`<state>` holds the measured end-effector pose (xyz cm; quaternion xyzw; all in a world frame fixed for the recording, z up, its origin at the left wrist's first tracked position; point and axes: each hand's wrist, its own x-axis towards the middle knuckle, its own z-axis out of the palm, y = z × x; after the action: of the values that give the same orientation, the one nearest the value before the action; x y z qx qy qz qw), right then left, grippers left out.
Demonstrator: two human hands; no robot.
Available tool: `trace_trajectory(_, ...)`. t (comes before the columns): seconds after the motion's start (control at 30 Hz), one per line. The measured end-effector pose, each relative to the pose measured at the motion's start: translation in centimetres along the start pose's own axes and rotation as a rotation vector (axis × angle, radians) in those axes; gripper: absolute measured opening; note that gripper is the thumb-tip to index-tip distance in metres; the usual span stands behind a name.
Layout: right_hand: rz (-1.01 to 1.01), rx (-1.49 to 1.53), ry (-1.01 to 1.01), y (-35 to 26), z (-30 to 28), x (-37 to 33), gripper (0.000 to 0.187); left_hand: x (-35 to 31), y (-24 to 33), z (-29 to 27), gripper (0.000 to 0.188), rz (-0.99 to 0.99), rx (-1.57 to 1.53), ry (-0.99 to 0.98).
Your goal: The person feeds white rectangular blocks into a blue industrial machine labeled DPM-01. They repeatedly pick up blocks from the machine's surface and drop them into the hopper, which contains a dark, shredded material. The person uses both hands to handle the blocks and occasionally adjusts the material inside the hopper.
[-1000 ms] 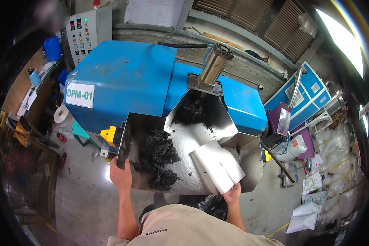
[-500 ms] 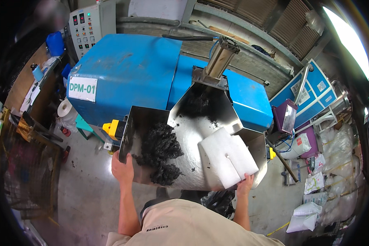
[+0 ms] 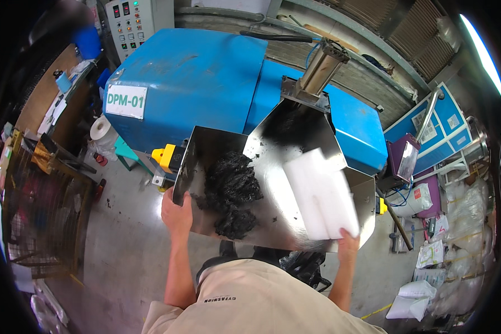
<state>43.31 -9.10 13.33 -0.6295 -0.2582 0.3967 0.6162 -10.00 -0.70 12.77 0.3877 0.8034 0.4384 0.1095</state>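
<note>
A shiny metal feed tray (image 3: 275,209) spans the front of a blue machine (image 3: 189,78). My left hand (image 3: 176,211) is closed on its near left rim, the thumb on the inner side. Crumpled black material (image 3: 234,186) lies in a heap on the tray's left side, with loose crumbs around it. To the right, a thick white foam-like slab (image 3: 320,195) with a slit from its near edge lies over the tray floor. The fingers of my right hand (image 3: 349,245) grip the slab's near right corner, beside the tray rim; part of the grip is hidden.
A metal cylinder (image 3: 325,67) stands above the tray's dark, black-smeared throat. Yellow switch boxes (image 3: 164,157) flank the tray. A control panel (image 3: 129,28) rises at the back left. White sacks (image 3: 412,300) and clear plastic bags (image 3: 467,222) crowd the right side.
The view has shifted, so the machine and tray sit farther right and higher. The white slab has turned slightly and looks blurred. My left hand keeps its hold on the rim.
</note>
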Motion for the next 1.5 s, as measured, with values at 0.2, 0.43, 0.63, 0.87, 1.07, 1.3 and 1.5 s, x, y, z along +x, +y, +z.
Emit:
trace_trajectory(0.2, 0.213, 0.11, -0.487, -5.1, 1.2, -1.4, 0.063, 0.2, -1.8, 0.9, 0.045, 0.053, -0.011, 0.04)
trace_trajectory(0.43, 0.234, -0.577, -0.71, 0.2, 8.4, -5.7, 0.049, 0.1, -1.8, 1.1, 0.045, 0.061, -0.026, 0.024)
trace_trajectory(0.63, -0.072, -0.658, -0.338, -1.6, 5.8, -2.4, 0.038, -0.3, -2.8, 1.4, 0.048, 0.035, 0.001, 0.063)
trace_trajectory(0.87, -0.397, -0.403, 0.061, -2.5, 3.4, 0.2, 0.044, -0.3, -2.5, 1.2, 0.054, 0.031, 0.002, 0.028)
trace_trajectory(1.07, -0.333, -0.301, 0.135, -4.7, 3.4, -0.9, 0.044, -0.2, -3.1, 1.7, 0.049, 0.063, 0.03, 0.084)
trace_trajectory(1.3, -0.145, 0.153, -0.012, -6.4, 3.7, -1.6, 0.048, -0.2, -2.2, 1.1, 0.051, 0.025, 0.039, 0.059)
trace_trajectory(1.5, -0.454, -0.242, -0.082, -7.3, 8.5, -2.9, 0.047, -0.2, -2.4, 1.1, 0.056, 0.007, 0.037, 0.027)
